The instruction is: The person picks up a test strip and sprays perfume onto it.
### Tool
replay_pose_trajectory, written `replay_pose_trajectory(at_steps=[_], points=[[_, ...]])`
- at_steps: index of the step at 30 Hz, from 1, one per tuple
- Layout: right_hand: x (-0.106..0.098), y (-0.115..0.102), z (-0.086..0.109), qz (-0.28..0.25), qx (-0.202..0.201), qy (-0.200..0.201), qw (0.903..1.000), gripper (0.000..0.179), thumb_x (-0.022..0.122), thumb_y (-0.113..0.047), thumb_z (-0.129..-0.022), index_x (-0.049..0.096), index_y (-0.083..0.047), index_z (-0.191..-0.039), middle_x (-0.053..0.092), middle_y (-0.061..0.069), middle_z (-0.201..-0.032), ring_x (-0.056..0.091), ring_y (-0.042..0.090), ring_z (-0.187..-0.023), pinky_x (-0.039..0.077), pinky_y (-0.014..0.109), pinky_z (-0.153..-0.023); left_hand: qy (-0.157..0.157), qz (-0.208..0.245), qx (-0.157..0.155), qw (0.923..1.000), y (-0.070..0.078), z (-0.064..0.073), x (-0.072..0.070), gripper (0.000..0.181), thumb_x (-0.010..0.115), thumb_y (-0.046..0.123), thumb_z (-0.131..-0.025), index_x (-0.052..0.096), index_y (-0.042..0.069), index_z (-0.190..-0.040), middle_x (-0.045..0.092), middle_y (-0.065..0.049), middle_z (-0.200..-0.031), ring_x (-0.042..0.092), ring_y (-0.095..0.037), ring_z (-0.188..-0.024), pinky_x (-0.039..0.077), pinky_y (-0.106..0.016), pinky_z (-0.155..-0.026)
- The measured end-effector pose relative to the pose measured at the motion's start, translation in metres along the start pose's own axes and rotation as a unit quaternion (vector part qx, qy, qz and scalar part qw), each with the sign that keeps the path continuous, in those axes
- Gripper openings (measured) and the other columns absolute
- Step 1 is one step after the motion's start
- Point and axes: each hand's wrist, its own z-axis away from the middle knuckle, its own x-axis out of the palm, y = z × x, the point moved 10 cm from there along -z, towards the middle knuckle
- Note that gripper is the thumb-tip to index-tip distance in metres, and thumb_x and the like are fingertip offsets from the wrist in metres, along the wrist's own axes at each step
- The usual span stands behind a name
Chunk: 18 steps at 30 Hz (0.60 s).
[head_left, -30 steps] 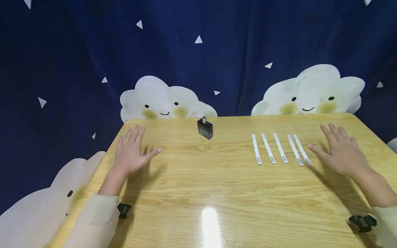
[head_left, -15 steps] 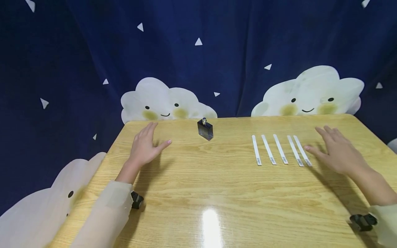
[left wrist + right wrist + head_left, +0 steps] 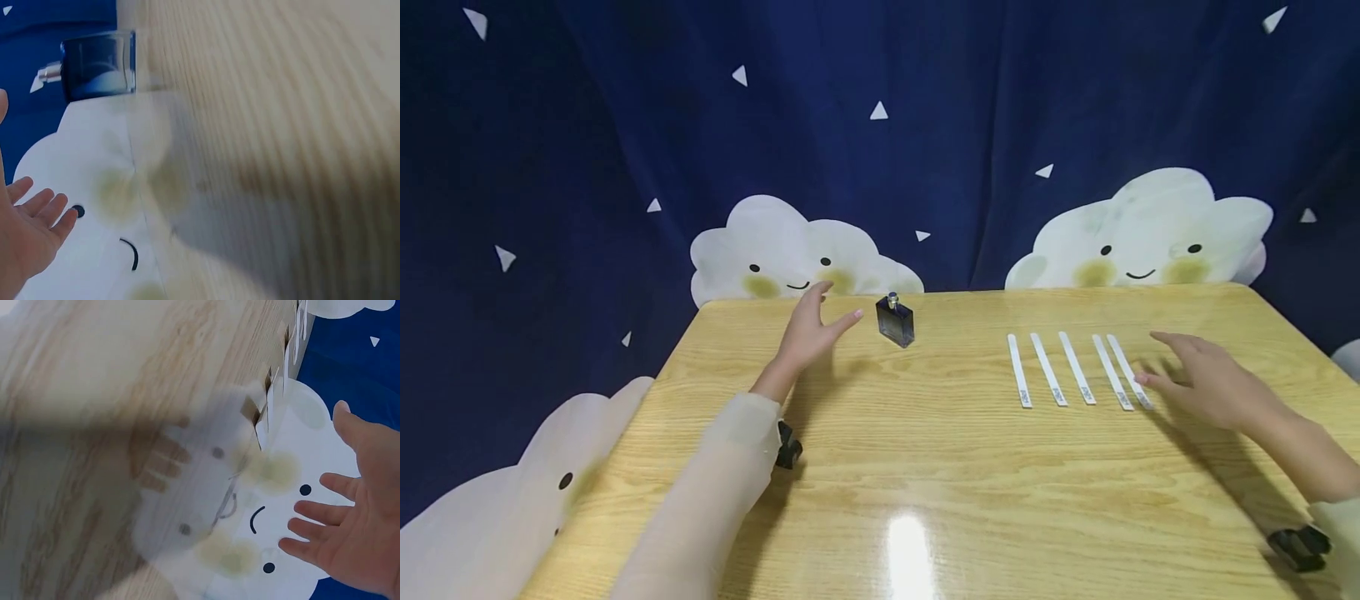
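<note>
A dark glass perfume bottle with a silver sprayer neck stands upright near the table's back edge. Just left of it hovers my left hand, thumb spread toward the bottle and not touching it; the left wrist view shows the bottle beyond the fingers. Several white paper strips with small dark print at their near ends lie in a row on the right half of the table. Beside the rightmost strip is my right hand, held over the table with nothing in it; its fingers are spread in the right wrist view.
The light wooden table spans the view. Behind it hangs a dark blue curtain with printed clouds and white triangles. Black wrist cameras sit below both sleeves.
My left hand has moved right and forward, from the table's left side to near the perfume bottle. The right hand has shifted slightly left and down. Bottle and strips stay in place.
</note>
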Motion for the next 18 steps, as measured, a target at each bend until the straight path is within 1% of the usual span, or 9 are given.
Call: replay_pose_trajectory(at_steps=[3,6,8,10,14,16,18], points=[[0.002,-0.002,-0.002,-0.023,-0.007,-0.013,0.9996,0.078,0.058,-0.041,-0.095,0.03,0.014,-0.142,0.037,0.043,-0.136,0.037,0.059,-0.119,0.037,0.067,-0.092,-0.005,0.021,-0.004,0.9998,0.005,-0.009,0.009,0.083,0.063,0.052,-0.087,0.029,0.008,-0.149,0.036,-0.012,-0.153,0.038,-0.03,-0.139,0.036,-0.048,-0.114],[0.003,-0.004,-0.005,-0.036,-0.014,-0.012,0.9992,0.075,0.061,-0.038,-0.094,0.034,0.015,-0.14,0.04,0.043,-0.134,0.041,0.059,-0.118,0.04,0.066,-0.09,-0.013,0.03,-0.008,0.9994,0.013,-0.015,0.017,0.084,0.065,0.051,-0.085,0.029,0.009,-0.149,0.037,-0.013,-0.152,0.038,-0.03,-0.139,0.036,-0.047,-0.114],[0.005,-0.005,-0.005,-0.041,-0.013,-0.011,0.999,0.074,0.063,-0.037,-0.092,0.037,0.014,-0.138,0.043,0.042,-0.132,0.045,0.058,-0.115,0.043,0.065,-0.087,-0.02,0.03,-0.013,0.9993,0.018,-0.018,0.024,0.086,0.067,0.051,-0.084,0.029,0.01,-0.149,0.036,-0.012,-0.153,0.036,-0.03,-0.14,0.035,-0.046,-0.115],[0.007,-0.006,-0.005,-0.042,-0.016,-0.007,0.9989,0.071,0.066,-0.034,-0.09,0.04,0.014,-0.136,0.05,0.041,-0.126,0.051,0.056,-0.109,0.048,0.062,-0.083,-0.029,0.032,-0.018,0.9989,0.023,-0.02,0.031,0.088,0.069,0.05,-0.083,0.028,0.01,-0.15,0.035,-0.013,-0.153,0.035,-0.03,-0.141,0.034,-0.046,-0.116],[0.011,-0.006,-0.005,-0.036,-0.027,0.009,0.999,0.062,0.073,-0.028,-0.085,0.051,0.013,-0.126,0.062,0.035,-0.105,0.063,0.045,-0.09,0.053,0.053,-0.073,-0.041,0.03,-0.02,0.9985,0.031,-0.024,0.044,0.089,0.071,0.047,-0.082,0.028,0.007,-0.149,0.034,-0.014,-0.153,0.035,-0.03,-0.142,0.033,-0.044,-0.117],[0.012,-0.006,-0.004,-0.026,-0.031,0.019,0.999,0.055,0.075,-0.026,-0.083,0.057,0.012,-0.118,0.066,0.028,-0.094,0.065,0.034,-0.08,0.054,0.046,-0.067,-0.049,0.029,-0.019,0.9982,0.032,-0.026,0.051,0.089,0.072,0.046,-0.083,0.028,0.005,-0.149,0.035,-0.014,-0.153,0.035,-0.03,-0.142,0.034,-0.044,-0.117],[0.013,-0.004,-0.003,-0.023,-0.024,0.024,0.9991,0.047,0.076,-0.025,-0.082,0.061,0.009,-0.11,0.067,0.019,-0.084,0.063,0.025,-0.072,0.051,0.038,-0.062,-0.055,0.025,-0.023,0.9979,0.03,-0.027,0.057,0.089,0.072,0.045,-0.083,0.028,0.005,-0.149,0.035,-0.014,-0.153,0.035,-0.03,-0.142,0.034,-0.043,-0.117]])
